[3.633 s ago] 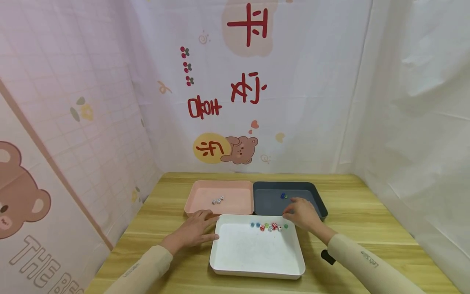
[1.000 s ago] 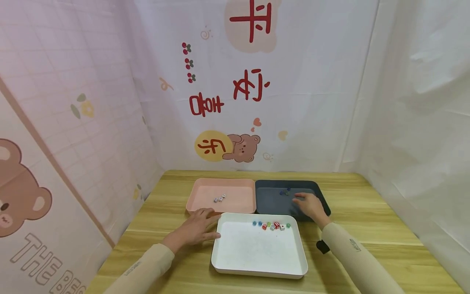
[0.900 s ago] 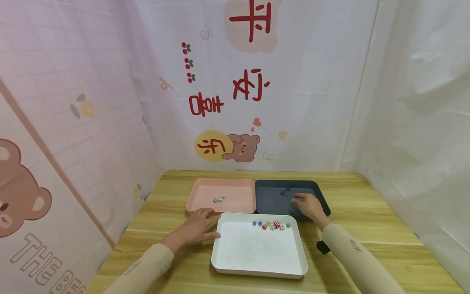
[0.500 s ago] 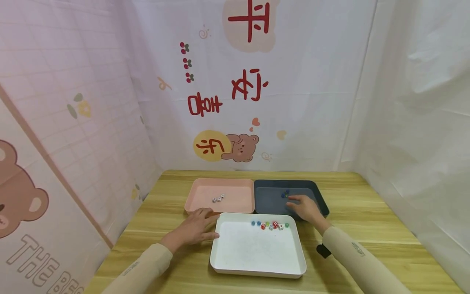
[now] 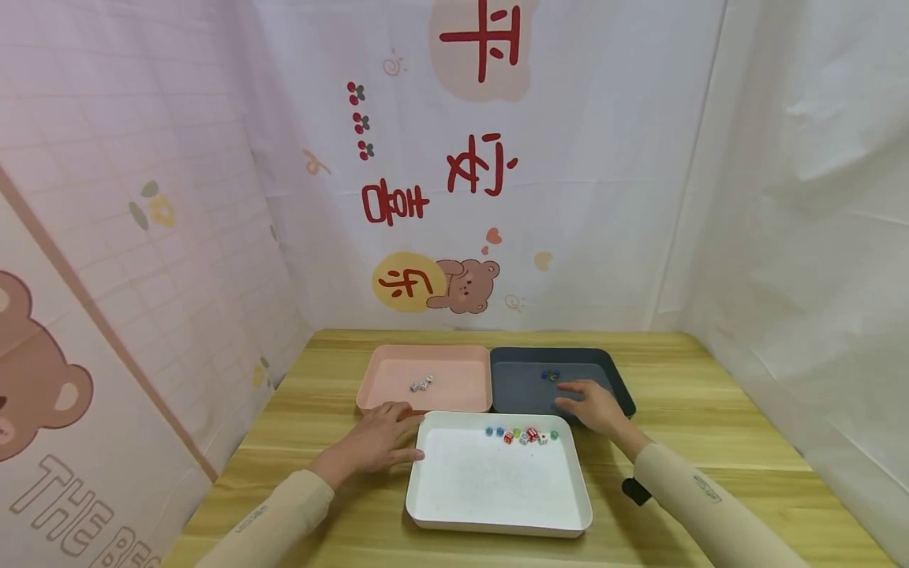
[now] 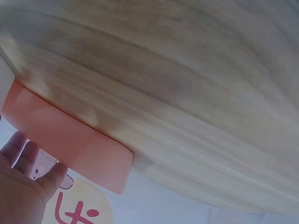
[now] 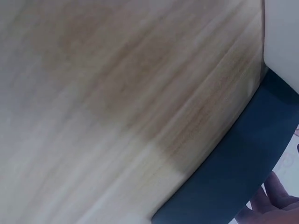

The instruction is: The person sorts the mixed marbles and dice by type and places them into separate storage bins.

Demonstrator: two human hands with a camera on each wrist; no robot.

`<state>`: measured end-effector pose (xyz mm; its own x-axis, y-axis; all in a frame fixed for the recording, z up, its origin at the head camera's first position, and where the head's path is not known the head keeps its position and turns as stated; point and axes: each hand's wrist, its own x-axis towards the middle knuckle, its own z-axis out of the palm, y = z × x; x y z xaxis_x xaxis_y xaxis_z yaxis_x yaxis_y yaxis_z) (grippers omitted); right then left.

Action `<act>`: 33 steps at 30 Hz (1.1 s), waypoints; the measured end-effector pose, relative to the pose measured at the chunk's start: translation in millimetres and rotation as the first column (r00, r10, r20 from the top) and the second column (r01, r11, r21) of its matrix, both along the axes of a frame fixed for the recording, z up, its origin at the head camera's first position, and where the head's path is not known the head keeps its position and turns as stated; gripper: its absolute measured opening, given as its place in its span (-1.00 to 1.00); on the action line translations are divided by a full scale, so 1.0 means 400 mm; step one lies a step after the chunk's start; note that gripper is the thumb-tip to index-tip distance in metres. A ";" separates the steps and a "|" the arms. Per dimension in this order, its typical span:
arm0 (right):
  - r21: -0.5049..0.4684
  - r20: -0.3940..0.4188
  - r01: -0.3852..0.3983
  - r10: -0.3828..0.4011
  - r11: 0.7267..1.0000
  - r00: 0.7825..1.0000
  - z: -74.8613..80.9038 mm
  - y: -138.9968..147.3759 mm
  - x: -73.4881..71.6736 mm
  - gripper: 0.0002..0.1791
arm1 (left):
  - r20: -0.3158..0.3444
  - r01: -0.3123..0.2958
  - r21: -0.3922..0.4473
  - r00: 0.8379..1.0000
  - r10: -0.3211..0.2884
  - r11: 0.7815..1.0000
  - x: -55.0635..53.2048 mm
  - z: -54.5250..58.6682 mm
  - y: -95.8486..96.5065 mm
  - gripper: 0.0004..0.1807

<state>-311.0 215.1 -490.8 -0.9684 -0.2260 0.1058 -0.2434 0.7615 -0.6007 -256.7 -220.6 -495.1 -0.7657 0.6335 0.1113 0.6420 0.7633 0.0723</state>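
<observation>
My left hand [image 5: 376, 440] lies at the left side of the white tray [image 5: 497, 493], fingers relaxed, fingertips at its rim. Along the tray's back lie blue beads [image 5: 494, 431], a yellow-green bead [image 5: 517, 433], a green bead [image 5: 555, 435], red dice [image 5: 533, 435] and white dice [image 5: 524, 439]. Over the front part of the dark blue tray [image 5: 511, 394] is my right hand [image 5: 592, 406], its fingers loosely extended; nothing shows between them. Just beyond those fingertips sits a small cluster of blue and greenish beads [image 5: 550, 375].
A pink tray [image 5: 461, 386] holding a few white dice [image 5: 424, 386] adjoins the dark blue tray, behind the white one. A small black object [image 5: 635, 491] shows by the right forearm. Fabric walls [image 5: 604, 197] enclose the wooden table [image 5: 710, 426].
From the white tray's back right corner, my right hand moved over the dark blue tray, reached the beads and drew slightly back. Another blue bead shows in that cluster. My left hand stayed put.
</observation>
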 end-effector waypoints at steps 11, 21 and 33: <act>0.002 0.002 -0.025 0.025 1.000 1.000 0.003 -0.002 0.017 -0.50 | -0.033 0.015 0.002 0.999 -0.015 1.000 -0.003 -0.002 0.002 -0.17; 0.001 0.001 -0.045 0.045 0.999 0.999 -0.004 -0.007 0.034 -0.62 | -0.051 0.027 -0.002 0.998 -0.027 1.000 -0.004 -0.006 -0.001 -0.19; 0.096 -0.053 -0.112 0.118 0.989 0.992 -0.006 -0.034 0.067 -0.81 | -0.017 0.012 0.000 1.000 -0.012 1.000 -0.001 -0.003 0.002 -0.19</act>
